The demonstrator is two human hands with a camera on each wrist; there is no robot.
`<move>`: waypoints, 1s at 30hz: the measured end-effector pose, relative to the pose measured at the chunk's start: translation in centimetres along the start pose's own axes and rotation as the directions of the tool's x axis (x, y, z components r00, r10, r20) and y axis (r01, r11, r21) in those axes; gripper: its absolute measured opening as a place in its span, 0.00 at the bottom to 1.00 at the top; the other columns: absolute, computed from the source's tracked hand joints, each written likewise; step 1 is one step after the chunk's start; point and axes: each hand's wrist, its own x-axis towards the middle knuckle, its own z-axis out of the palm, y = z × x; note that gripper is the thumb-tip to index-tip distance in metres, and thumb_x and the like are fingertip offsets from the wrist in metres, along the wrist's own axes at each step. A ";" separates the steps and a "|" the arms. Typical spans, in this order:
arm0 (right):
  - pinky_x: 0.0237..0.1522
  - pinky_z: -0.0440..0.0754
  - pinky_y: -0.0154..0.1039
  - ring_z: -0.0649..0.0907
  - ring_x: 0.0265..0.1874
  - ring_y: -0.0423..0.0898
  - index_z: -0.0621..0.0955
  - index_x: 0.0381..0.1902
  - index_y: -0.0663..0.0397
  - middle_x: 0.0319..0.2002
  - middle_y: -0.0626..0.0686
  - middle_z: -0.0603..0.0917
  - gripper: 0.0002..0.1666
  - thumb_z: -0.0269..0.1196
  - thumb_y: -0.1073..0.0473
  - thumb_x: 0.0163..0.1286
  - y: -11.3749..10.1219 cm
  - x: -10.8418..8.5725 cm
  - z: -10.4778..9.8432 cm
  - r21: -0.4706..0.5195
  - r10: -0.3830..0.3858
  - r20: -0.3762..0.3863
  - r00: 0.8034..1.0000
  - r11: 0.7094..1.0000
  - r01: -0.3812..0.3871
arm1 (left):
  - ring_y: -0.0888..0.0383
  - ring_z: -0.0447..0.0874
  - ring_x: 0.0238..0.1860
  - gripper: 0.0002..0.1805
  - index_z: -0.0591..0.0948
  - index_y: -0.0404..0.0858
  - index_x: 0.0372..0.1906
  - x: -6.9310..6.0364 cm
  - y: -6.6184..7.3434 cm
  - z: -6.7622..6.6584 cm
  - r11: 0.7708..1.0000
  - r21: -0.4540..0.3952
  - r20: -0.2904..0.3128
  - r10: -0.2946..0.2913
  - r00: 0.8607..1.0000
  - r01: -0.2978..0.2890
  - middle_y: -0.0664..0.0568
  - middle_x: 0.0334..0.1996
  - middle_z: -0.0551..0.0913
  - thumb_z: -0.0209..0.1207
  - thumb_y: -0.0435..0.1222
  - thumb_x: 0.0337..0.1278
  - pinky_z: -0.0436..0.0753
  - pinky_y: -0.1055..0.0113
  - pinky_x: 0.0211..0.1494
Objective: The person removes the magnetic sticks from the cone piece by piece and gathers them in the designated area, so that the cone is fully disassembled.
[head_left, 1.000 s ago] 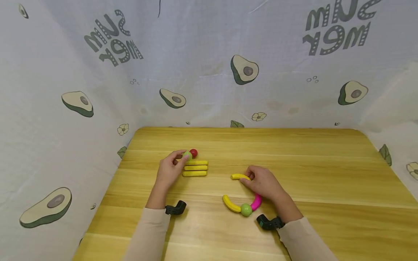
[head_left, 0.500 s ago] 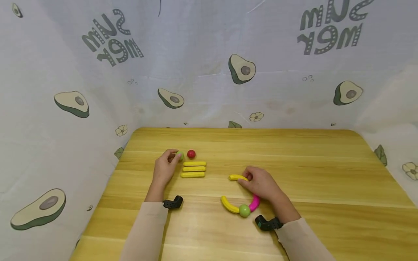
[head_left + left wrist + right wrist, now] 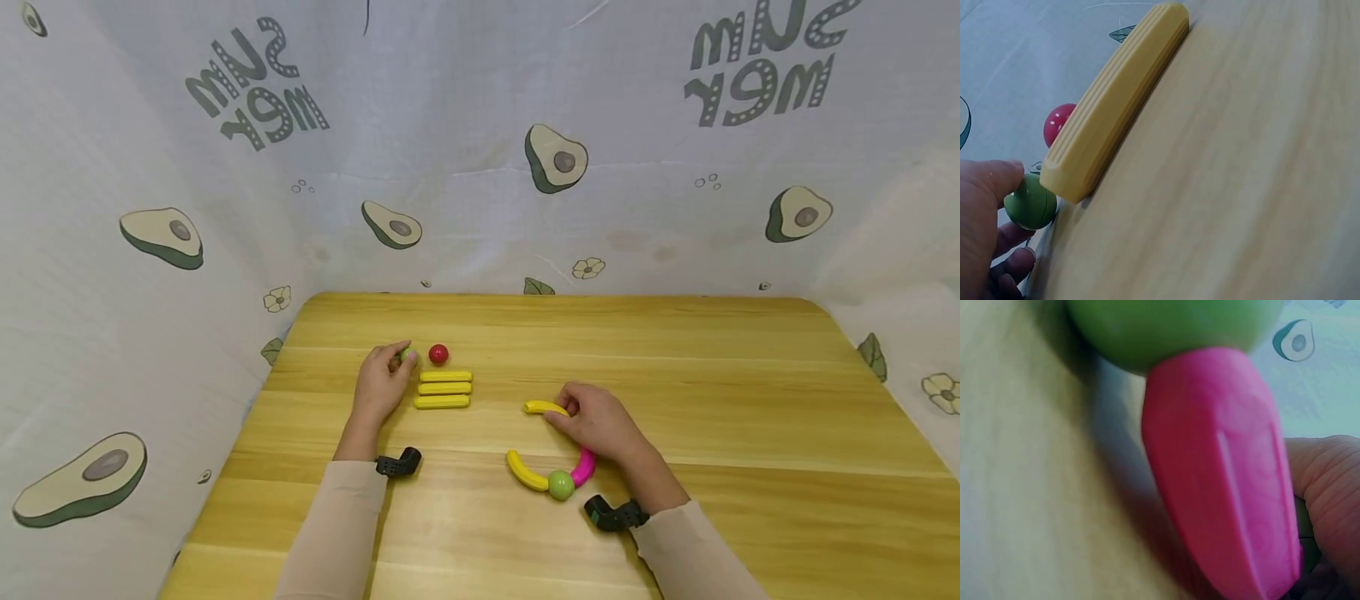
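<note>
At the left of the table, my left hand (image 3: 381,382) pinches a green ball (image 3: 1030,203) between thumb and fingers. A red ball (image 3: 438,354) lies just right of it; white dots show on it in the left wrist view. My right hand (image 3: 600,419) grips a curved yellow stick (image 3: 543,407) whose right end is hidden by the fingers. Below that hand, a second curved yellow stick (image 3: 527,471), another green ball (image 3: 561,485) and a curved pink stick (image 3: 583,467) join in an arc. In the right wrist view the pink stick touches its green ball.
Several straight yellow sticks, the nearest one ridged (image 3: 442,402), lie in parallel beside my left hand. The wooden table (image 3: 712,358) reaches back to a white cloth (image 3: 450,100) printed with avocados, which also hangs at both sides.
My left hand has drawn its green ball leftward, away from the red ball, opening a gap between them. The right hand keeps its hold on the yellow stick. The head view has shifted slightly.
</note>
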 end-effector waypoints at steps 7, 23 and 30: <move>0.32 0.71 0.38 0.73 0.26 0.43 0.81 0.35 0.50 0.27 0.48 0.78 0.14 0.71 0.49 0.66 0.2 0.2 -0.2 0.001 -0.003 0.004 1.000 1.000 0.003 | 0.49 0.75 0.47 0.25 0.77 0.42 0.69 -0.1 0.2 0.1 1.000 0.003 0.008 -0.028 1.000 0.028 0.42 0.56 0.79 0.60 0.46 0.71 0.75 0.57 0.50; 0.31 0.71 0.37 0.73 0.26 0.43 0.81 0.35 0.50 0.28 0.47 0.79 0.14 0.72 0.48 0.65 0.3 0.4 -0.3 0.000 -0.019 0.002 1.000 1.000 0.019 | 0.47 0.78 0.52 0.26 0.78 0.41 0.67 -0.1 0.2 0.2 0.999 -0.018 0.004 -0.036 0.999 0.036 0.42 0.59 0.81 0.61 0.47 0.71 0.80 0.53 0.57; 0.32 0.72 0.37 0.73 0.27 0.43 0.82 0.35 0.50 0.28 0.47 0.79 0.13 0.73 0.50 0.64 0.3 0.4 -0.3 0.004 -0.032 -0.001 0.999 0.999 0.032 | 0.48 0.78 0.50 0.26 0.78 0.42 0.67 -0.2 0.1 0.3 1.000 -0.007 -0.002 -0.024 1.000 0.024 0.43 0.59 0.81 0.62 0.47 0.70 0.80 0.54 0.55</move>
